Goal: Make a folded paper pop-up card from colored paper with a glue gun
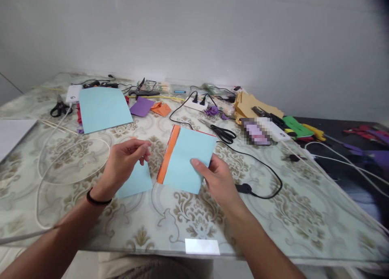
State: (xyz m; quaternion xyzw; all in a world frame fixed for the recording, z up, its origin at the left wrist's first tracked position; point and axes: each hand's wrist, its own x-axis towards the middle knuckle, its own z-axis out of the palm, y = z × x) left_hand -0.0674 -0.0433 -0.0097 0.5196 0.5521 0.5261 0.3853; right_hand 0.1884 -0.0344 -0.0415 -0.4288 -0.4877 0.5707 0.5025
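Note:
My right hand [220,177] holds a light blue paper booklet [188,157] with its thumb on top and fingers beneath. An orange strip [168,155] runs along the booklet's left edge, and red paper shows behind it. To the left of the booklet, my left hand [129,157] is raised with fingers curled and thumb drawn in to them; nothing shows between them. Below that hand a light blue sheet [136,182] lies on the patterned tablecloth [164,230], partly hidden by the hand. Black-handled scissors [223,134] lie just beyond the booklet.
Another blue sheet [105,109] lies at the back left near black scissors [59,107]. Purple paper [142,107] and folded orange paper [161,109] are behind. A power strip [196,104], a black cable [267,165], brown envelopes [253,105] and a white cable [39,198] surround the work area.

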